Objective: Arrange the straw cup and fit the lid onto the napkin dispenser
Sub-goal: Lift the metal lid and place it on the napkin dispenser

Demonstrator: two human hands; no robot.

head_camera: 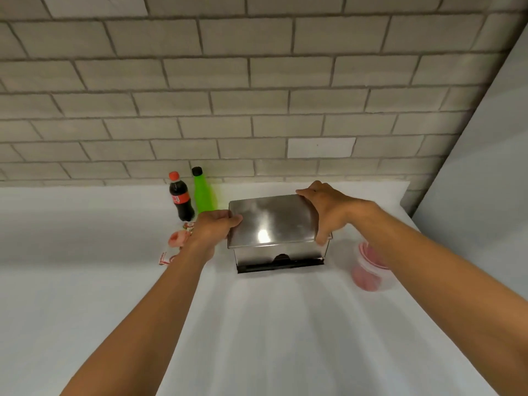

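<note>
A shiny steel lid [273,220] lies on top of the steel napkin dispenser [278,257], whose dark front slot faces me. My left hand [213,228] grips the lid's left edge, thumb on top. On the right edge, my right hand [325,211] holds the lid with fingers over the far corner and thumb down the side. A clear plastic cup [371,267] with red-and-white straws stands to the right of the dispenser, partly behind my right forearm and blurred.
A cola bottle [180,197] and a green bottle [203,191] stand at the brick wall [257,95] behind my left hand. Small red-and-white items [178,238] lie left of the dispenser. The white table [271,324] ends at a pale wall panel [485,167] on the right.
</note>
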